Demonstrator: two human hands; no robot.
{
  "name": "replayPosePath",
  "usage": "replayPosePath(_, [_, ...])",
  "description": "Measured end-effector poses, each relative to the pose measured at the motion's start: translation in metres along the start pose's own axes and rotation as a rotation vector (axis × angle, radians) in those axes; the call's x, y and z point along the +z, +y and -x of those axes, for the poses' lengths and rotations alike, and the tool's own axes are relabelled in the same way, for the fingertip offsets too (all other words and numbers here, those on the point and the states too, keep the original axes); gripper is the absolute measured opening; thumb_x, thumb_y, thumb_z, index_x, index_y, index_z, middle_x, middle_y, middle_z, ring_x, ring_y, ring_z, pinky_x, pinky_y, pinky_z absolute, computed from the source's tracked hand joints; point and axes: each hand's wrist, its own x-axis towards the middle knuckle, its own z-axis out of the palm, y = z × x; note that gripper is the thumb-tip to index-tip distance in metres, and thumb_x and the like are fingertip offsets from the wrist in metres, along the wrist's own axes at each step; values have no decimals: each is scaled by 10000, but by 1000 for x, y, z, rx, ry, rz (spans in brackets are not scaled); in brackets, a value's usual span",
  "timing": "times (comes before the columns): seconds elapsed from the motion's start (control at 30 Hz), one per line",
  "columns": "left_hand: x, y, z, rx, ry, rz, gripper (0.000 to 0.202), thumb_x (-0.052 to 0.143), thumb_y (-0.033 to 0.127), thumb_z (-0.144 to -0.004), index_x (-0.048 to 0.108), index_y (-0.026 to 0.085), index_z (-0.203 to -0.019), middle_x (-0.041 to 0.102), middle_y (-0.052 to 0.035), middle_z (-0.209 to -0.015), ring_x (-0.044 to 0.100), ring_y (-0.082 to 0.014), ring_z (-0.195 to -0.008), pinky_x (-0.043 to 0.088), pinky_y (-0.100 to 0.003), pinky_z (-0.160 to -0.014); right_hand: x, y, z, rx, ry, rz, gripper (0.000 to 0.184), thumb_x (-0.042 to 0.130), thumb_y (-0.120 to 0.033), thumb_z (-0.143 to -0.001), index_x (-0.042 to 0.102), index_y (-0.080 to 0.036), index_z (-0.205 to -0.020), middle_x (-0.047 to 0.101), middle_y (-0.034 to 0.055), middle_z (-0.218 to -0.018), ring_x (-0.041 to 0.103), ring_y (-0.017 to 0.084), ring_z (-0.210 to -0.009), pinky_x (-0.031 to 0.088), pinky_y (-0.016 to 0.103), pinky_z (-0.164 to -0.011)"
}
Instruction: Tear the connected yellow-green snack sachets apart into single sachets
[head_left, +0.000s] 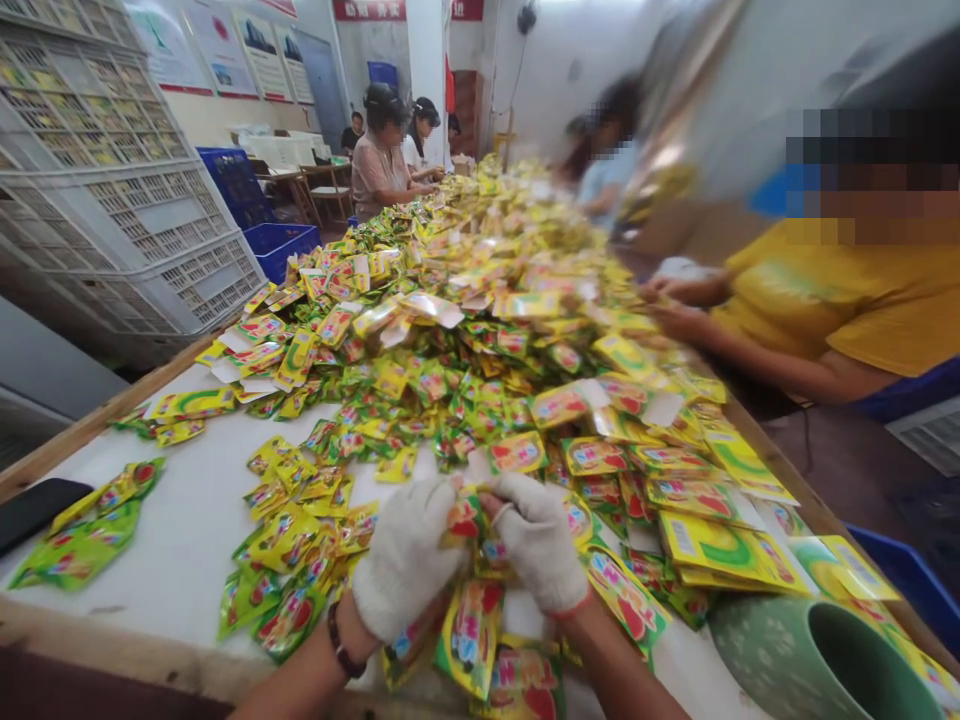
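My left hand (409,555), in a white glove, pinches the left side of a small red and yellow packet (465,514). From the other side, the fingers of my right hand (541,545), gloved too with bare fingertips, close on the same packet. Larger packets (471,630) with red fruit prints lie under and between my wrists. Left of my left hand is a loose heap of small yellow and green packets (292,540). Flat yellow cartons (727,550) are stacked to the right of my right hand.
A long pile of packets and cartons (465,330) runs down the table. A green cup (817,655) stands at the lower right, a black phone (41,512) at the left edge. White crates (142,220) rise at left. A co-worker in a yellow shirt (840,300) sits at right; others work farther back.
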Motion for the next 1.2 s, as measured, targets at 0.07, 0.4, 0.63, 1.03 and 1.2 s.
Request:
replayPosePath(0.07, [-4,0,-2,-5,-35,-16,415,613,205,-690,587,185,-1103,631,-93,-1082,566,-271,-1012,466,-403,-907,-4,2,-1,64,-10,-33,160,569,-272,-779,657,-164,-857,627,10,-757,526,153,-676,425,259,-638])
replayPosePath(0.4, [-5,-7,1,0,56,-68,402,641,225,-693,574,166,-1085,624,-120,-1090,573,-302,-988,482,-425,-842,-13,9,-6,253,-6,-232,176,618,-353,-733,512,-212,-729,501,-49,-597,453,125,-548,365,239,-507])
replayPosePath(0.63, [1,-6,4,-11,113,-30,400,607,205,-705,542,160,-1096,623,-102,-1009,589,-273,-933,500,-395,-814,5,3,1,152,117,-211,257,576,-411,-788,454,-216,-673,428,-57,-583,379,107,-524,322,232,-482])
replayPosePath(1.03, [-5,-7,0,30,118,-10,318,622,180,-673,549,193,-983,609,-97,-1043,575,-273,-953,488,-400,-822,-1,0,3,-40,-97,-52,148,503,-207,-823,603,-190,-715,588,-2,-697,536,152,-688,433,255,-639])
replayPosePath(1.2, [-4,-19,1,119,150,-73,473,674,190,-660,545,174,-1115,610,-124,-1110,569,-305,-983,478,-439,-845,-11,-6,3,82,-182,-156,207,535,-294,-833,680,-192,-939,646,9,-733,600,164,-653,477,274,-606])
